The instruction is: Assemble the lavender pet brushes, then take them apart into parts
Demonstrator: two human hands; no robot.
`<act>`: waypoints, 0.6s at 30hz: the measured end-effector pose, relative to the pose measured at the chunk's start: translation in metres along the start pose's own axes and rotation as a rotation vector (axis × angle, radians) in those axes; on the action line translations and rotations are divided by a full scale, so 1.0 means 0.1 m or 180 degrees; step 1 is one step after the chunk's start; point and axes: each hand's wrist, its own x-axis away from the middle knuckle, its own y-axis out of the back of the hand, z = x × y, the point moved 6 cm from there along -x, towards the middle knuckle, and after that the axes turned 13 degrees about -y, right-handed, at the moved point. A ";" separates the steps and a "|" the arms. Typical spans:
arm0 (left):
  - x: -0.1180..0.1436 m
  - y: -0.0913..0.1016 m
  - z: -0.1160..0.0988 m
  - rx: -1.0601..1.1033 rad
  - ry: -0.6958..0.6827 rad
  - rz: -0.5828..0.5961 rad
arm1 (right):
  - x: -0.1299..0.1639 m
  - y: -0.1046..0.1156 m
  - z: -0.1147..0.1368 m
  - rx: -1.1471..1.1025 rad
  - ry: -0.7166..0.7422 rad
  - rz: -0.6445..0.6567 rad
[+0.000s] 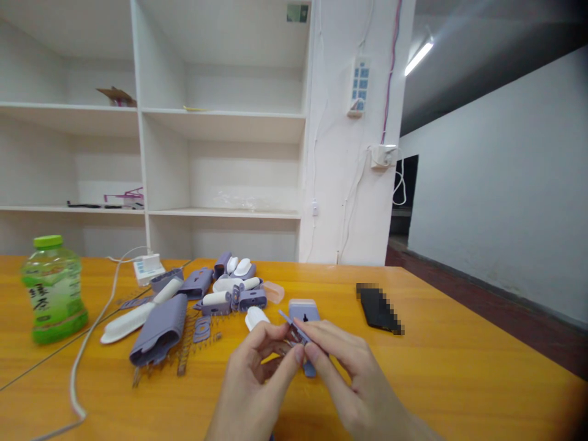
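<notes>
My left hand (260, 373) and my right hand (346, 367) meet above the front of the table, fingertips pinched together. Between them they grip a small purple plastic part (298, 332), tilted and partly covered by the fingers. Just behind the fingertips is a purple plastic housing (303, 310) with a dark slot. A light blue-purple end (309, 369) shows below my right fingers; whether it belongs to the housing I cannot tell. Close to my left hand lies a white rounded piece (256, 317).
On the orange table (459, 367), left of my hands, lie a large purple shell (160, 331), a white long-handled piece (138, 317), several springs (184, 352) and other plastic parts. A green bottle (54, 291), a white cable (87, 349) and a black phone-like object (377, 308) are around them.
</notes>
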 end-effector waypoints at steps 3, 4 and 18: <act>-0.01 0.01 0.02 -0.0066 -0.0033 0.0027 | -0.01 0.00 0.00 0.0068 0.0040 0.0037; -0.01 0.02 0.02 -0.0114 -0.0052 0.0024 | -0.02 0.00 0.01 0.0068 0.0033 0.0060; -0.23 0.25 -0.55 -0.2050 -0.0806 0.1612 | -0.08 -0.02 0.12 -0.0185 0.0128 0.0146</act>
